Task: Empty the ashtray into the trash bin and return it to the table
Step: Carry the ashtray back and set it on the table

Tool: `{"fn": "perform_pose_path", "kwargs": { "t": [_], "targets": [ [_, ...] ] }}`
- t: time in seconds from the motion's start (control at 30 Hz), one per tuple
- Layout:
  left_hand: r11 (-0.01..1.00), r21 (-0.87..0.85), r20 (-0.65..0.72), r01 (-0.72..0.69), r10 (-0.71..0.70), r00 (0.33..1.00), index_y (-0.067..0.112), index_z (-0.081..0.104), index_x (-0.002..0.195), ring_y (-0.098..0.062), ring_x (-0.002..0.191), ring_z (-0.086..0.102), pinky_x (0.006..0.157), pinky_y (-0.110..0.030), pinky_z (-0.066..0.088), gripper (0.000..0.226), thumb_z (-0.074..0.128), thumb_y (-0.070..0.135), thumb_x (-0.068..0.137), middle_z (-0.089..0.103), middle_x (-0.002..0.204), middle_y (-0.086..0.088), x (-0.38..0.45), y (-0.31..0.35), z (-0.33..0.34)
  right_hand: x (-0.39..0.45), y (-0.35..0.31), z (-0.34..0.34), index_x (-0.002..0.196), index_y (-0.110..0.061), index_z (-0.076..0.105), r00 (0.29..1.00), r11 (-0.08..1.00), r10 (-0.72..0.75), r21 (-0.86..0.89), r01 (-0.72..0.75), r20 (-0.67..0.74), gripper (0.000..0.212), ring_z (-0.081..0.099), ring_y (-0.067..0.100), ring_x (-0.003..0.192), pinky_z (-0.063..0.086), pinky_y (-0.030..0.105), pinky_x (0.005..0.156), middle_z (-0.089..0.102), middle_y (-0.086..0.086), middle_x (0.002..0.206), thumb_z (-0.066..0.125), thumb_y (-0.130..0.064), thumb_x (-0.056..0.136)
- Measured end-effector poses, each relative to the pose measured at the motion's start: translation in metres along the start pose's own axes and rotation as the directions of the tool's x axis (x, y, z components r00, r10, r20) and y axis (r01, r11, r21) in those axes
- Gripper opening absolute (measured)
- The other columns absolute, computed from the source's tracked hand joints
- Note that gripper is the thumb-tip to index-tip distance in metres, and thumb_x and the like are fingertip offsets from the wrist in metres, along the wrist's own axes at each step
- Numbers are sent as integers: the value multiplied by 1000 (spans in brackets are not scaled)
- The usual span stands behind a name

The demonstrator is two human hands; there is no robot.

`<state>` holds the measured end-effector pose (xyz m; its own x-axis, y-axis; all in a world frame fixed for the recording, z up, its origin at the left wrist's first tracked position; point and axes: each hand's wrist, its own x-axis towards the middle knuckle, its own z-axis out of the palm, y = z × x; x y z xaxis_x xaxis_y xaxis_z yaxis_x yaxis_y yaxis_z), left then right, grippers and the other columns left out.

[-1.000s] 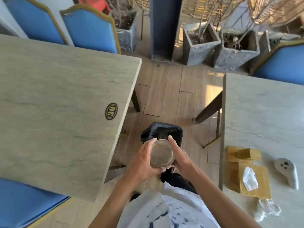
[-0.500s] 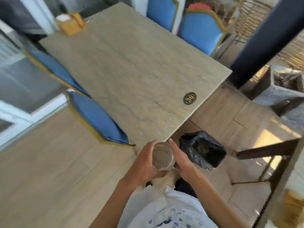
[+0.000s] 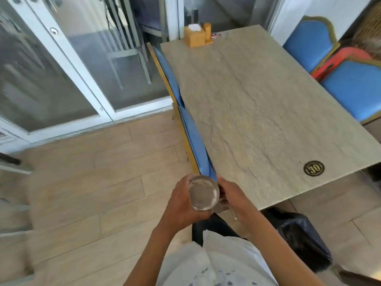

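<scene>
A round glass ashtray with grey ash residue inside sits between both my hands, just off the near left corner of the stone-topped table. My left hand cups it from the left and below. My right hand touches its right side. The trash bin, lined with a black bag, stands on the floor at my lower right, partly under the table's near edge.
A wooden tissue holder stands at the table's far end. A round "30" badge marks the near right corner. Blue chairs line the right side, blue seats are tucked along the left. Glass doors lie to the left.
My view has swung left, away from the bin toward the length of table 30. The ashtray stays held in both hands, and the bin has shifted to my lower right.
</scene>
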<state>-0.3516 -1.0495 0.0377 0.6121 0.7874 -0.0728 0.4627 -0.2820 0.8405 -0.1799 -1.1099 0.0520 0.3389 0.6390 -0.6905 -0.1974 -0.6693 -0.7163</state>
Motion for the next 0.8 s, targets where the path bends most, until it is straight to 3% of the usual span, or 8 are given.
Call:
{"fn": "perform_pose_path", "kwargs": {
  "t": [0.07,0.3,0.43,0.53,0.8],
  "targets": [
    [1000,-8,-25,16,-16,1000,43,40,130,-3,116,54,91,-32,54,95,92,43,51,50,124,25,10,-5,-14,15,-11,9,95,-6,78,1000,1000,-10,-10,10,1,53,63,19,70,46,33,67,74,5,76,44,-44,106],
    [998,-7,-66,64,-65,996,40,37,135,-4,120,52,94,-29,52,100,92,46,52,49,128,25,76,-43,-73,85,-51,28,98,-7,75,996,997,-42,66,47,-73,35,66,14,68,46,20,52,76,5,83,53,-32,106],
    [997,17,-24,75,-74,997,38,36,138,-3,120,52,96,-31,52,105,93,51,50,50,131,21,133,-65,-113,135,-85,34,102,-1,74,987,992,-27,119,47,-160,26,65,16,65,47,23,55,74,11,84,57,-21,104],
    [997,55,29,57,-59,998,39,36,137,-2,121,51,96,-29,51,105,93,52,50,49,131,21,171,-73,-145,162,-113,39,92,-7,73,979,986,-9,160,43,-203,22,64,18,64,46,24,54,72,12,84,56,-16,104],
    [999,51,76,19,-23,997,35,37,140,-5,122,51,99,-31,51,109,93,56,48,50,133,18,257,-94,-209,212,-183,67,99,-5,74,961,969,-14,235,81,-277,19,64,17,69,49,26,60,75,9,86,60,-18,102]
  ]
}}
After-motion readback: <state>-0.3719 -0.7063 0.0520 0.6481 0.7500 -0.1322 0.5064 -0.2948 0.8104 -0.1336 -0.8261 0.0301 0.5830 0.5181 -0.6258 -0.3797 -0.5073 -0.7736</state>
